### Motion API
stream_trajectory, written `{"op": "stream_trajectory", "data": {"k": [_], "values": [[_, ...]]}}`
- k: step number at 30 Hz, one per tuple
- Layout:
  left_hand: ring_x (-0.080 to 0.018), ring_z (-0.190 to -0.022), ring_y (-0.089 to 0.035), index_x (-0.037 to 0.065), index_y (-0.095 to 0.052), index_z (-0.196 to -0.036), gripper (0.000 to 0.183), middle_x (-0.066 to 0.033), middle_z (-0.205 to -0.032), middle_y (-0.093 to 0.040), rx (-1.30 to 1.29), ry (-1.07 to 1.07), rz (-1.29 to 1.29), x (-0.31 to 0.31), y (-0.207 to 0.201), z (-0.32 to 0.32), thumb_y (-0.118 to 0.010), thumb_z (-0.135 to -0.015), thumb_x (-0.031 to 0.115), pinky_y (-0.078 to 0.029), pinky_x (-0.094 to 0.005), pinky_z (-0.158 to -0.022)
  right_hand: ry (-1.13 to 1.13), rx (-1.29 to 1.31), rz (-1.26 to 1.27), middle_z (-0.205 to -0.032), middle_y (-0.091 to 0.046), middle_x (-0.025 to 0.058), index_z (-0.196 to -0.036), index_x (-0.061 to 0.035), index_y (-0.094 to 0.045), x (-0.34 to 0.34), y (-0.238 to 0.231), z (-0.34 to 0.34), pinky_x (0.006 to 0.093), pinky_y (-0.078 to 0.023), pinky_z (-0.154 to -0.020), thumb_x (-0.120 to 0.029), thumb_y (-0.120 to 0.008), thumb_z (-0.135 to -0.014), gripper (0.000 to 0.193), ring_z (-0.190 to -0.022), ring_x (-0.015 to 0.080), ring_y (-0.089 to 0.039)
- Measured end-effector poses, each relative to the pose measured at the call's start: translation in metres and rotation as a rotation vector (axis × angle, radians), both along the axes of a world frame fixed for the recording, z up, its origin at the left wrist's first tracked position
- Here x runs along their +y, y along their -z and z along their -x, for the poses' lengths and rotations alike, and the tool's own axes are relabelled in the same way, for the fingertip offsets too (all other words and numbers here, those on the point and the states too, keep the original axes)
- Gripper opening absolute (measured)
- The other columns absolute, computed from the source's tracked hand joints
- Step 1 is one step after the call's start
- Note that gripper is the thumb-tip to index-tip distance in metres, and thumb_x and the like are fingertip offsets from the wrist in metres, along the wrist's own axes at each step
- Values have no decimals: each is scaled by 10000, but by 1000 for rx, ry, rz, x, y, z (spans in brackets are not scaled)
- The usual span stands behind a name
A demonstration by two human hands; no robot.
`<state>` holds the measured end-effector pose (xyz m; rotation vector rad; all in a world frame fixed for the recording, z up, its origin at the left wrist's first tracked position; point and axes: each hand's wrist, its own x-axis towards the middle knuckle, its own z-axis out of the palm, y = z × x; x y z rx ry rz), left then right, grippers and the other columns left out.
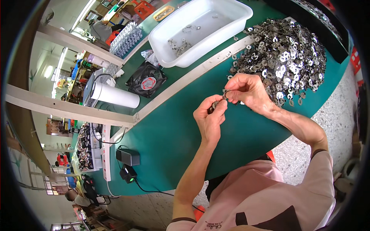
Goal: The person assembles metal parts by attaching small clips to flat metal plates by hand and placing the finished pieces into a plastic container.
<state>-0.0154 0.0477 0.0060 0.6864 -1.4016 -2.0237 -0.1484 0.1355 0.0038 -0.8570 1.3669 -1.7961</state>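
Head view: small metal rings (220,99) are being pinched between the narrowed fingertips of the left hand (210,117) and the right hand (246,90), held together above the green table (169,134). Just right of the hands, a heap of shiny metal rings (285,57) is being kept on that table, and a white tub (200,29) holding a few rings is being kept at the table's far side.

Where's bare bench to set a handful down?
Bare green bench lies left of the left hand, bounded by the metal rail and black adapters. Crowded right of the right hand: the washer pile.
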Motion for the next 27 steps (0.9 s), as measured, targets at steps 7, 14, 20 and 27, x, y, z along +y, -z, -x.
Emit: {"op": "stream_trajectory", "data": {"k": [7,14,20,27], "values": [[-40,-465,-363,-34,-612,-897,113,-29,-661,-526,-68,-19,-83,-4,-7,2,-642,-791,-13,-248,-195,-418,83,167,5,-817,-655,45,-889,13,-611,-2,1,-5,223,-485,-664,62,-620,-794,107,-742,77,-590],[-33,-468,-361,-32,-629,-916,141,-30,-690,-561,-82,6,-78,-7,-3,2,-672,-788,8,-244,-195,-422,40,235,-56,-819,-667,64,-911,14,-615,-2,0,-4,239,-500,-675,63,-616,-799,122,-755,91,-611],[-31,-474,-372,-26,-639,-897,117,-32,-679,-569,-70,-60,-26,-6,-1,0,-673,-791,9,-247,-195,-420,9,216,-52,-819,-667,80,-922,14,-613,-1,2,-5,255,-513,-675,26,-632,-811,113,-736,105,-619],[-23,-482,-364,-27,-644,-890,105,-12,-663,-554,-81,-92,174,-2,1,0,-666,-795,12,-234,-193,-420,-104,83,-138,-789,-637,48,-952,2,-620,-3,-2,8,227,-495,-629,4,-629,-823,130,-672,94,-586]]}}
